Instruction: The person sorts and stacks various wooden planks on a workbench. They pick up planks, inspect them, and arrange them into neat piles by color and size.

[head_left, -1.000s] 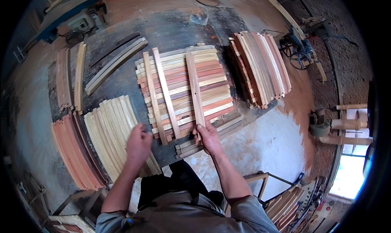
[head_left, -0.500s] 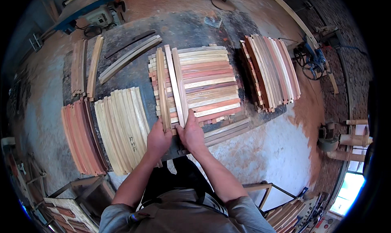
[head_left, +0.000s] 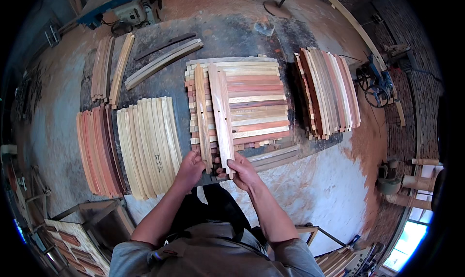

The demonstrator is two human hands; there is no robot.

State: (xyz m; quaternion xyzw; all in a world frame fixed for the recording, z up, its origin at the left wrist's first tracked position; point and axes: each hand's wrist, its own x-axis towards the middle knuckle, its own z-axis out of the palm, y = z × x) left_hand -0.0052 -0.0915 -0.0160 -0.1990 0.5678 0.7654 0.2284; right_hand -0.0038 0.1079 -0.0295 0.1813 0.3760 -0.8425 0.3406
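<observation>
My left hand [head_left: 191, 171] grips the near end of a narrow yellowish wood strip [head_left: 201, 113], its fingers closed round it. My right hand [head_left: 247, 173] is shut on pale pinkish wood strips [head_left: 222, 115], which appear to be two lying side by side, thumb on top. Small dark holes show in their upward faces. These strips point away from me, with a gap between the two hands' pieces. Beneath them lies a broad stack of crosswise wood strips [head_left: 259, 87] in cream, red and brown.
Reddish strips [head_left: 97, 151] and a pale bundle [head_left: 147, 146] lie to the left. Another mixed stack [head_left: 327, 93] sits at the right. Loose strips [head_left: 164, 64] rest on the dark worktable [head_left: 227, 32] at the far left. Beyond stands a blue machine [head_left: 118, 8].
The right hand's strips have turned so their wide faces show upward, and both hands with their strips have come nearer to me. The view has shifted slightly.
</observation>
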